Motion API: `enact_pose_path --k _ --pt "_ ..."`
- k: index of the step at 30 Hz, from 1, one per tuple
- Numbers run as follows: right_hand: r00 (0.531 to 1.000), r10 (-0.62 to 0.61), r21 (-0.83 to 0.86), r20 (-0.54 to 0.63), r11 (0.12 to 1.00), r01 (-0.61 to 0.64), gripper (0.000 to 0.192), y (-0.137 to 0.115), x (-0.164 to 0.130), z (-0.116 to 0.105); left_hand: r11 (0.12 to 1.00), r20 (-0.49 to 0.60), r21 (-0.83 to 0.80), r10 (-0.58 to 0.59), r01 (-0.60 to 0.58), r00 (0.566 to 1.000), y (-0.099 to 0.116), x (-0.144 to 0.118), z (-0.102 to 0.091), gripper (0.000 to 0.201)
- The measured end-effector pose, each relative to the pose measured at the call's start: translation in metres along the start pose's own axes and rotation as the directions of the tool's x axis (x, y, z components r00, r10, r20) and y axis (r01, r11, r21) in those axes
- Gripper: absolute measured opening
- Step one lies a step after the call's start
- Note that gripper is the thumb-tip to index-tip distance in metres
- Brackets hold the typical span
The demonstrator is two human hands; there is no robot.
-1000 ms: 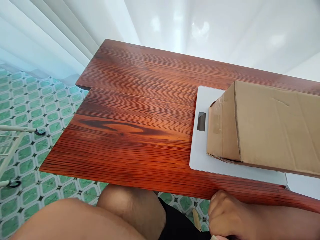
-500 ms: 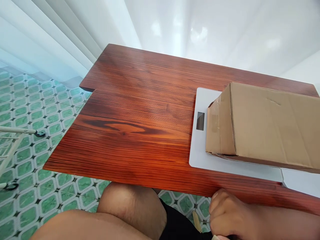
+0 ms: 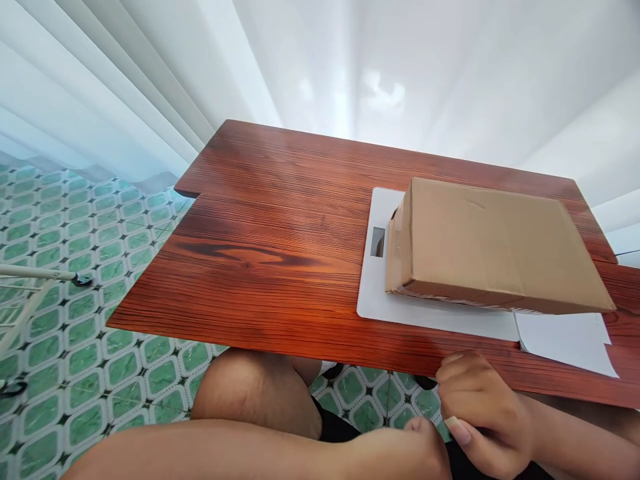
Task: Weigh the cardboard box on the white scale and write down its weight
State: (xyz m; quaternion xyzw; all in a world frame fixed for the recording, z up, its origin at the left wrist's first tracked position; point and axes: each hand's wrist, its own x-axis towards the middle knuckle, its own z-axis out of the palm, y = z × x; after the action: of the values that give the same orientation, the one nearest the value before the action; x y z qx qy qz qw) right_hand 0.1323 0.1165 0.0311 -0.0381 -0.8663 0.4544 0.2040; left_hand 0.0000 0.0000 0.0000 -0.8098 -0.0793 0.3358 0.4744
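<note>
My right hand is closed with curled fingers and the thumb folded in. It is just in front of the table's near edge, above my lap. Beside it, at the bottom of the view, is my left hand, also closed; most of its fingers are turned away from view. No object shows in either hand. Beyond the hands, a closed brown cardboard box lies on a flat white scale. The scale's small dark display shows to the left of the box; I cannot read any figures.
White sheets of paper lie on the reddish wooden table, partly under the box's right end. White curtains hang behind. A wheeled white rack stands at the left on the green tiled floor.
My left hand has come into view beside the right one. The view has shifted, so the box's right end and more of the paper show. Box and scale keep their places on the table.
</note>
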Motion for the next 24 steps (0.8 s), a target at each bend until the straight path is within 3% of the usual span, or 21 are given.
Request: enact_pose_path --k 1,2,3,5,8,11,13,16,20,24 --pt "1.0 -0.013 -0.056 -0.013 0.998 0.012 0.031 -0.001 -0.002 -0.005 0.946 -0.217 -0.301 -0.191 0.12 0.957 -0.005 -0.002 0.006 0.031" --pt "0.999 -0.028 -0.111 -0.032 0.994 0.024 0.029 -0.001 -0.005 -0.01 0.749 -0.329 -0.643 -0.457 0.159 0.827 -0.011 -0.005 0.012 0.028" --pt "0.997 -0.046 -0.161 -0.055 0.986 0.037 0.027 -0.001 -0.007 -0.016 0.576 -0.326 -0.807 -0.617 0.129 0.716 -0.019 -0.01 0.017 0.026" --pt "0.989 -0.078 -0.257 -0.124 0.965 0.044 0.025 -0.001 -0.014 -0.026 0.453 -0.297 -0.885 -0.732 0.111 0.613 -0.037 -0.022 0.027 0.021" --pt "0.931 -0.069 -0.352 -0.36 0.934 -0.067 0.026 -0.001 -0.025 -0.037 0.35 -0.237 -0.928 -0.819 0.127 0.523 -0.061 -0.035 0.036 0.024" --pt "0.786 -0.06 -0.364 -0.615 0.906 -0.215 0.034 0.001 -0.036 -0.044 0.261 -0.175 -0.95 -0.898 0.17 0.403 -0.079 -0.041 0.04 0.023" --pt "0.694 -0.084 -0.371 -0.715 0.887 -0.275 0.038 0.004 -0.042 -0.048 0.194 -0.121 -0.96 -0.937 0.2 0.327 -0.088 -0.043 0.04 0.018" --pt "0.577 -0.136 -0.369 -0.805 0.877 -0.308 0.036 0.009 -0.047 -0.056 0.093 -0.046 -0.976 -0.972 0.198 0.232 -0.1 -0.045 0.04 0.012" --pt "0.448 -0.199 -0.358 -0.872 0.882 -0.305 0.028 0.014 -0.052 -0.07 0.016 0.007 -0.981 -0.993 0.192 0.117 -0.113 -0.046 0.045 0.026" --pt "0.425 -0.221 -0.388 -0.878 0.847 -0.363 0.016 0.02 -0.061 -0.081 -0.04 0.05 -0.959 -0.998 0.279 0.027 -0.12 -0.044 0.06 0.029"
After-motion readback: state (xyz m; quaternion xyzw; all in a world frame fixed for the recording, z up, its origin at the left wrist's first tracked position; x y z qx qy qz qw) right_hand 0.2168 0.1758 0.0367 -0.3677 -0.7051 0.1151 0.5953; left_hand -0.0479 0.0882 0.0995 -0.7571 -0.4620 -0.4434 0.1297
